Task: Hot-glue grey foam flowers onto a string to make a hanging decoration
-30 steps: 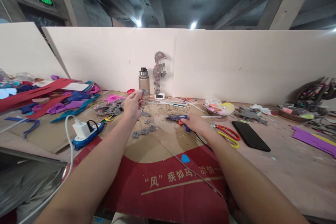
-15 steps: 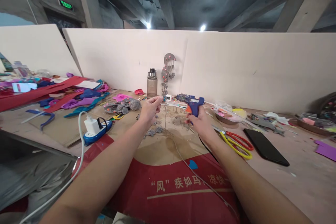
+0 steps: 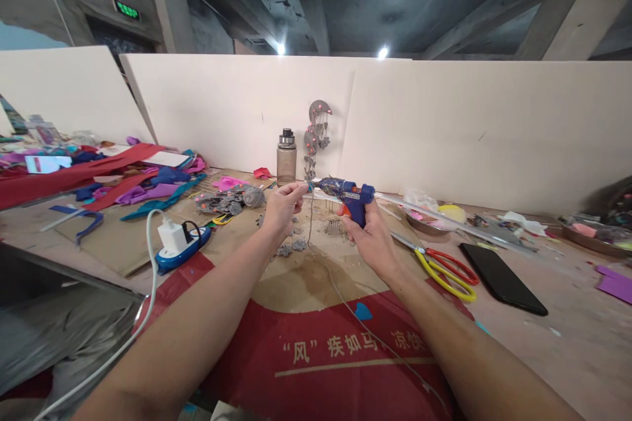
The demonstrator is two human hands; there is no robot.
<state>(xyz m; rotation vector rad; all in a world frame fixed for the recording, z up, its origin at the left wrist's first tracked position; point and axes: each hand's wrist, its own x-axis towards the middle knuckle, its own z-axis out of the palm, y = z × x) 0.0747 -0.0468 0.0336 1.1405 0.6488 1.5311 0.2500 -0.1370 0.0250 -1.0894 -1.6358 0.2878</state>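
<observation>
1. The glue gun is raised above the bench, its nozzle at the small blue piece; half a second ago a gap lay between them. Whether they touch is too small to tell.
2. The right hand has brought it leftward, fingers wrapped round the handle; I cannot tell if the trigger is squeezed.
3. The left hand has hardly moved, fingers pinched narrow on the blue piece, with grey twine hanging just below. Both hands now seem to work at one spot.
4. A clear glue stick runs out from the gun's rear, over the bench's clutter.
5. Nearer the person, a blue heart lies on the red printed cardboard, as before.
6. Farther right are scissors and a black phone; behind the hands stand a bottle and, beside it, a grey hanging ornament.
</observation>
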